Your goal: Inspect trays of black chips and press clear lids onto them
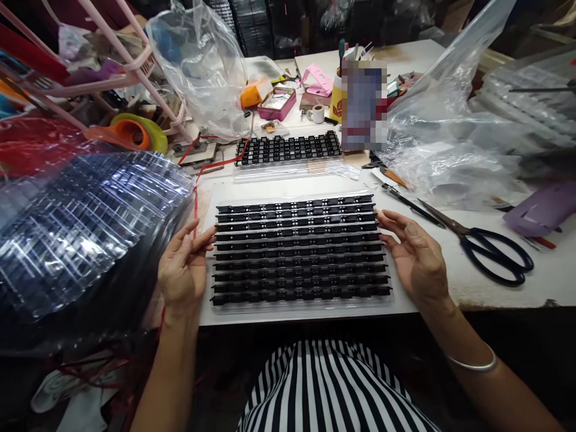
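A clear plastic tray [300, 307] lies in front of me on the white work surface, filled with several rows of black plastic strips [297, 245] that carry small pale dots and slots. My left hand [183, 264] grips the tray's left edge between thumb and fingers. At the opposite edge, my right hand [418, 255] holds the tray with its fingertips, the thumb raised above them. Parts of the fingertips are hidden at the tray's sides. Behind this tray sits a smaller-looking group of similar black strips [288, 148].
Blue-handled scissors [483, 246] and dark tweezers [414, 206] lie to the right. Stacked clear trays [90, 222] rise at the left beside a pink rack [139, 66]. Plastic bags [450, 150] crowd the right side. A red ribbon [195, 204] runs near my left hand.
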The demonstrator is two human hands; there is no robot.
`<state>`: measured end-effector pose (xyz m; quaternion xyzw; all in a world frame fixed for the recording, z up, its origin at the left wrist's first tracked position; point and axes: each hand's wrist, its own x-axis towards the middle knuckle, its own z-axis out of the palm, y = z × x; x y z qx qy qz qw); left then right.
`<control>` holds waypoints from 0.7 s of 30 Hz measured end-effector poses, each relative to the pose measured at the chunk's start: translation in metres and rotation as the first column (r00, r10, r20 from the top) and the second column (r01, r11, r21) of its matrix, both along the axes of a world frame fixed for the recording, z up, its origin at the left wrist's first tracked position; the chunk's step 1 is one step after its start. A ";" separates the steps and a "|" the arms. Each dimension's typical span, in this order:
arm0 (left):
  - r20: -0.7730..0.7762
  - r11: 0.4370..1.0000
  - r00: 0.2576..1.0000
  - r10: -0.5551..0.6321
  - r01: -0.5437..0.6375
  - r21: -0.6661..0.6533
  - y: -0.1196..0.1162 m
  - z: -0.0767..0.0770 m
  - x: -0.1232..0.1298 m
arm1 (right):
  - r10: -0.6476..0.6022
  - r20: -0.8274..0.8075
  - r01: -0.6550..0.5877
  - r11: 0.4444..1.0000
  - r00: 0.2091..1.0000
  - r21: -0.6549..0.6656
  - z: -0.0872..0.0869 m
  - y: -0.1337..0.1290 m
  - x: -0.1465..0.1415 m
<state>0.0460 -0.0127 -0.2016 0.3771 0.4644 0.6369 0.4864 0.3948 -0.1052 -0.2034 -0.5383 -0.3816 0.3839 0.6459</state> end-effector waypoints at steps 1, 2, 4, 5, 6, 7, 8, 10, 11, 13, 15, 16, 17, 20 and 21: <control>-0.001 1.000 1.000 -0.005 0.005 0.006 0.000 0.000 0.000 | -0.004 -0.013 0.004 1.000 1.000 -0.007 0.001 0.000 0.000; -0.003 1.000 1.000 -0.009 0.009 0.011 0.000 0.000 0.000 | -0.009 -0.025 0.008 1.000 1.000 -0.015 0.001 0.000 -0.001; -0.009 1.000 1.000 -0.010 0.011 0.014 -0.001 0.000 0.000 | -0.016 -0.043 0.015 1.000 0.999 -0.023 0.003 0.000 -0.002; -0.013 1.000 1.000 -0.009 0.009 0.015 -0.002 0.000 0.000 | -0.020 -0.050 0.019 1.000 0.999 -0.022 0.003 0.000 -0.002; -0.017 1.000 1.000 -0.009 0.009 0.016 -0.002 0.000 0.001 | -0.020 -0.052 0.019 1.000 0.998 -0.022 0.003 0.000 -0.002; -0.021 1.000 1.000 -0.009 0.009 0.018 -0.002 0.000 0.001 | -0.018 -0.049 0.017 1.000 0.999 -0.024 0.003 0.000 -0.002; -0.024 1.000 1.000 -0.009 0.009 0.021 -0.003 0.000 0.001 | -0.018 -0.040 0.017 1.000 0.999 -0.026 0.002 0.000 -0.002; -0.034 1.000 0.999 -0.016 0.017 0.021 -0.003 -0.001 0.000 | -0.016 -0.011 0.016 0.999 1.000 -0.028 0.001 0.001 -0.001; -0.041 1.000 0.999 -0.025 0.026 0.013 -0.002 -0.002 0.000 | -0.013 0.006 0.013 0.999 1.000 -0.030 -0.001 0.001 -0.001; -0.059 0.999 0.997 -0.047 0.046 -0.019 -0.001 -0.004 -0.001 | -0.006 0.040 0.008 0.999 0.999 -0.040 -0.004 0.003 0.000; -0.085 0.996 0.994 -0.070 0.065 -0.062 0.001 -0.006 -0.001 | 0.005 0.073 0.000 0.998 0.997 -0.065 -0.007 0.005 0.001; -0.105 0.994 0.991 -0.079 0.070 -0.082 0.002 -0.007 0.000 | 0.010 0.089 -0.004 0.997 0.996 -0.077 -0.009 0.006 0.001; -0.130 0.993 0.988 -0.083 0.071 -0.099 0.003 -0.008 0.000 | 0.017 0.108 -0.007 0.996 0.994 -0.088 -0.011 0.007 0.002; -0.208 0.989 0.974 -0.094 0.067 -0.133 0.003 -0.009 0.002 | 0.049 0.164 -0.031 0.993 0.985 -0.111 -0.014 0.008 0.003; -0.223 0.988 0.969 -0.103 0.073 -0.138 0.001 -0.008 0.003 | 0.062 0.174 -0.042 0.992 0.983 -0.118 -0.014 0.006 0.004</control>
